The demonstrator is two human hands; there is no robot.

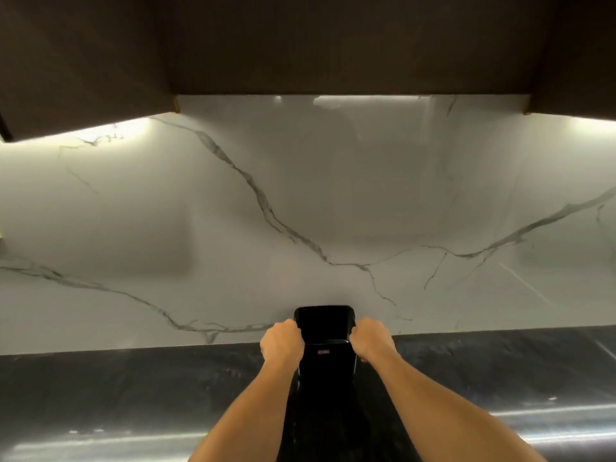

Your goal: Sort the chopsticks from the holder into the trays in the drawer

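A glossy black chopstick holder stands on the dark countertop, close to the marble back wall. My left hand grips its left upper edge and my right hand grips its right upper edge. Both arms reach forward from the bottom of the view. No chopsticks show above the holder's rim, and its inside is hidden. The drawer and its trays are out of view.
The dark polished countertop runs the full width. A white marble backsplash with grey veins rises behind it. Dark wall cabinets hang overhead, with light strips under them.
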